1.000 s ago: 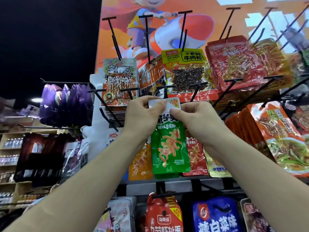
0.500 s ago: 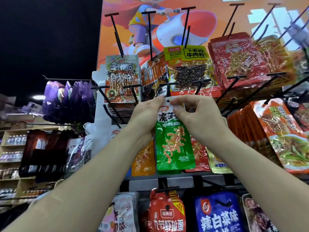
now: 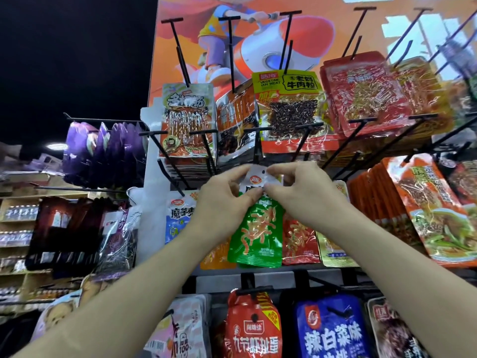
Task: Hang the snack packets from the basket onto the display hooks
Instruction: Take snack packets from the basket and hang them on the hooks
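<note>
Green snack packet (image 3: 258,233) in mid-air at the middle row of the display rack (image 3: 149,177), long axis vertical, white header (image 3: 256,180) up, bottom seam hanging free in front of the packets already on that row. Punched hole (image 3: 263,172) near the header's top edge, visible and seemingly unthreaded. Pinched from both sides: left hand (image 3: 222,202) with thumb and forefinger closed on the header's left part, right hand (image 3: 304,195) with fingers (image 3: 277,170) closed on its right part and top edge, remaining fingers loosely curled. Neither hand nearer than the other; packet body straight below the fingers, hole between the two pinches. Black hook (image 3: 255,148) directly above the hole, just apart from the header, rod running down toward it from a T-shaped front bar. Key relation: hook tip above and slightly left of the hole, so probably a short lift and a push toward the rack's back to thread it; some risk of the limp header folding and missing the tip. Just beside on the right, a red packet (image 3: 299,241); on the left, partly behind the left hand, a blue-and-white packet (image 3: 178,218). Above, a yellow-topped packet (image 3: 287,99); below, toward the rack's lower edge, a red pouch (image 3: 253,329) and a blue pouch (image 3: 333,334). Orange poster (image 3: 322,34) behind the top row. Basket out of view.
</note>
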`<state>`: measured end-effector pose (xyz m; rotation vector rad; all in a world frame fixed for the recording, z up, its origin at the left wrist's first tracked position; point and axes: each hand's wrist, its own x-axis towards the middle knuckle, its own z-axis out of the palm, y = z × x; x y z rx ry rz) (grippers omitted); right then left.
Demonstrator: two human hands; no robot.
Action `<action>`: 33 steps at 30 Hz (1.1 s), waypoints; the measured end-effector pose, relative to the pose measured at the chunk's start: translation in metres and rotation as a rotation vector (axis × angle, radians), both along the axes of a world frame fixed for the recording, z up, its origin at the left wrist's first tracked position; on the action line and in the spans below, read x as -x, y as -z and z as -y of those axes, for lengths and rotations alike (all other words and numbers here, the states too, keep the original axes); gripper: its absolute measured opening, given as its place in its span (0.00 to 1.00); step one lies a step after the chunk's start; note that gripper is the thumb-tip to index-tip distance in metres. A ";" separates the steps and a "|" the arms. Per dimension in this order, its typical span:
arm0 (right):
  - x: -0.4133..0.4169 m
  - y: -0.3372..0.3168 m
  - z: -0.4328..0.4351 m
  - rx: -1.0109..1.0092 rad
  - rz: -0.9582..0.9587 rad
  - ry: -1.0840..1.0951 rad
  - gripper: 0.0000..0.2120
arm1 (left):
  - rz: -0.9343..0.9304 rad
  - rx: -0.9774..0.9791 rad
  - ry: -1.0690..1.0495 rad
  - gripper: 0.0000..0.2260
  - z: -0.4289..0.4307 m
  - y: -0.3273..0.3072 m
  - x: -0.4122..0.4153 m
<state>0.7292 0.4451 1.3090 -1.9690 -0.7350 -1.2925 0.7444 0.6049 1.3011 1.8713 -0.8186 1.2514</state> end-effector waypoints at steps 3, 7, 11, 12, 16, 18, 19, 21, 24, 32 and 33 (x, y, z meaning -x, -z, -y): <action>-0.007 0.000 0.000 0.034 -0.091 -0.035 0.24 | -0.060 -0.003 -0.002 0.22 0.001 0.001 -0.005; -0.011 -0.004 0.001 -0.055 -0.026 -0.109 0.23 | -0.082 0.057 0.121 0.10 0.004 -0.006 -0.001; -0.010 -0.005 -0.002 -0.054 -0.009 -0.149 0.16 | -0.151 0.113 0.193 0.09 0.010 -0.017 0.002; -0.009 -0.005 -0.003 -0.065 0.003 -0.165 0.14 | -0.131 0.130 0.194 0.09 0.011 -0.018 0.003; -0.003 -0.004 -0.003 -0.154 0.075 -0.263 0.10 | -0.035 0.167 0.230 0.07 0.013 -0.017 0.007; 0.000 -0.005 -0.003 -0.171 0.093 -0.300 0.10 | 0.004 0.192 0.276 0.08 0.014 -0.016 0.010; 0.003 -0.005 -0.003 -0.181 0.095 -0.317 0.11 | 0.022 0.210 0.306 0.07 0.014 -0.016 0.011; 0.009 -0.006 -0.004 -0.194 0.104 -0.325 0.12 | 0.031 0.251 0.333 0.05 0.016 -0.019 0.014; 0.014 -0.010 -0.008 -0.189 0.122 -0.293 0.15 | -0.049 0.350 0.387 0.06 0.019 -0.024 0.014; 0.015 -0.014 -0.010 -0.247 0.059 -0.341 0.09 | -0.369 0.529 0.511 0.08 0.026 -0.033 0.023; 0.016 -0.015 -0.011 -0.247 0.059 -0.333 0.07 | -0.390 0.532 0.506 0.06 0.025 -0.034 0.024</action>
